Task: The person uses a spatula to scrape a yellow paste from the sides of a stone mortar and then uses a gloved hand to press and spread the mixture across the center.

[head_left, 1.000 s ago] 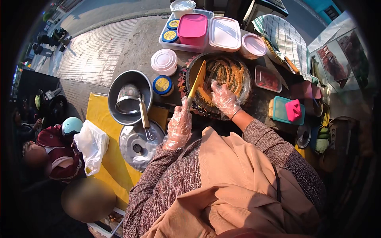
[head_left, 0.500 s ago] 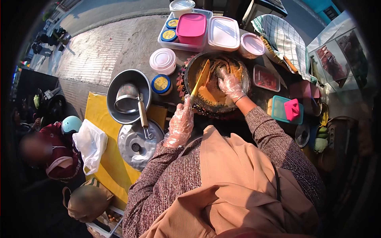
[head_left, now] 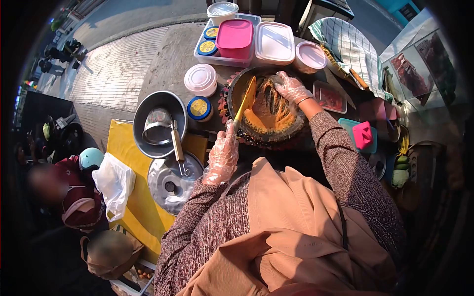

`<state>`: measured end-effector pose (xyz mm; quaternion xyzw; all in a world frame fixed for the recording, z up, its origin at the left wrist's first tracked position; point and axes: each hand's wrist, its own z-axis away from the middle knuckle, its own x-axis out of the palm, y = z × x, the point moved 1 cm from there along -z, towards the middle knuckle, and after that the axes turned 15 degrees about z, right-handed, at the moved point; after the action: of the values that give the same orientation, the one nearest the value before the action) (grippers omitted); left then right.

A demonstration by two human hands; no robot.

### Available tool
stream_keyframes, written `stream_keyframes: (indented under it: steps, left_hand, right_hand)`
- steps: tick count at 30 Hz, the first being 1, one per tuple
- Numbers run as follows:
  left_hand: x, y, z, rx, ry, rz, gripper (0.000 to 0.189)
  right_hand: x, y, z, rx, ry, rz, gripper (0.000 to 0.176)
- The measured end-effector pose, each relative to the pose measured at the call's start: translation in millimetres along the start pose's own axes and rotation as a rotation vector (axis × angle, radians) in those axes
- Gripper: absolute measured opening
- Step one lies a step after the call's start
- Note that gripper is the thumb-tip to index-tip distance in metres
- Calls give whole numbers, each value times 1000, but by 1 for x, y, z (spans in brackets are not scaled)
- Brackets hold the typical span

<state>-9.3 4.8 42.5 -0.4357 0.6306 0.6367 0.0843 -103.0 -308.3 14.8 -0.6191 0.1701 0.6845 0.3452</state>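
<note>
A wide dark stone mortar holds orange-brown paste, smeared thick along its inside. My left hand, in a clear plastic glove, grips the yellow handle of a spatula. The spatula's sauce-coated blade leans up inside the mortar's left part. Also gloved, my right hand is at the mortar's upper right rim, with its fingers curled. Whatever those fingers may hold is hidden. Dark streaks show through the paste in the middle of the mortar.
Lidded tubs, including a pink one, stand behind the mortar. A container of red contents sits to the right. At left are a metal bowl with a strainer, a round metal lid and white plastic bags.
My right hand has moved up from the mortar's middle to its upper right rim, uncovering streaked paste. My left hand stays nearly still with the spatula.
</note>
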Motion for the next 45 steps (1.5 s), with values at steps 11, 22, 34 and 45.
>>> stream_keyframes:
  steps: [11,22,34,45]
  left_hand:
    - [6,-1,-7,-9,-34,-30,62]
    - [9,-7,6,48,4,49,58]
    - [-5,-7,9,-111,-45,90,62]
    - [-11,-13,13,-100,-42,76,64]
  right_hand:
    - [4,7,10,-158,-66,99,52]
    - [35,-36,124,100,7,301,50]
    - [36,-50,137,-29,80,28,54]
    - [28,-33,125,-24,-121,-214,55]
